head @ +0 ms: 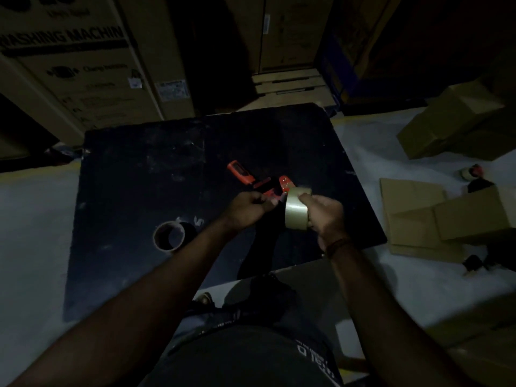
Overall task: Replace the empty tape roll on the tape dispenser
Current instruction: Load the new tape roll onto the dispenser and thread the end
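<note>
Head view: my right hand (327, 216) is gripping the new roll (295, 213), my left hand (245, 209) is holding the dispenser (284, 186). Next up is probably seating the roll on the hub.

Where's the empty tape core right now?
Head view: the empty core lies on the black board, to the lower left of the left hand and apart from the dispenser.

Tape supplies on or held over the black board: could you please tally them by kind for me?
Full tape roll: 1
Empty cardboard core: 1
Red tape dispenser: 1
Total: 3
</note>
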A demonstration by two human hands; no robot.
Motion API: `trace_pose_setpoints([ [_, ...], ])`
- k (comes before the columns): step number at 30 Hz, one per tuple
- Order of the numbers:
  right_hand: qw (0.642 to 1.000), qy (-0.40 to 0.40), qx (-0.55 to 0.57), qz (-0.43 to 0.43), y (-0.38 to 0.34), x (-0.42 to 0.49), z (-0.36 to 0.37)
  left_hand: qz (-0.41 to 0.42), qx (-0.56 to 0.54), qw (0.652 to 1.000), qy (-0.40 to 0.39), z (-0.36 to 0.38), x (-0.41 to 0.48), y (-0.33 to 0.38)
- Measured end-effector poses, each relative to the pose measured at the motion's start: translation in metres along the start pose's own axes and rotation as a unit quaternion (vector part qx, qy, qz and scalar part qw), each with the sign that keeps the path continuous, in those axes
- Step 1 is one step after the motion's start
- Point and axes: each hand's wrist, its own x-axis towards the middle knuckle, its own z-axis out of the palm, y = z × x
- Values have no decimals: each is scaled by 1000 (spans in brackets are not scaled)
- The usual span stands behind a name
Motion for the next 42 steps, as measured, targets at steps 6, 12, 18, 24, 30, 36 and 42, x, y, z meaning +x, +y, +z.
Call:
trace_pose_setpoints([
  [6,983,-83,160,43,-49,-21,8,73,-63,993,-64,-11,-7,41],
  [12,983,-163,70,-48,-72,-37,11,72,-91,993,0,-29,-13,73],
  [18,971,-192,54,-129,-81,-50,19,34,-138,989,49,-37,-11,79],
  [24,973,-184,109,-92,-84,-49,28,56,-142,987,40,-32,-17,80],
  [30,976,-133,164,-55,-94,-45,32,127,-121,984,-1,-32,-19,73],
  [36,979,-153,105,-82,-99,-42,26,114,-124,984,58,-30,-13,81],
  [42,973,-190,71,-109,-95,-42,31,35,-171,983,47,-37,-8,90],
])
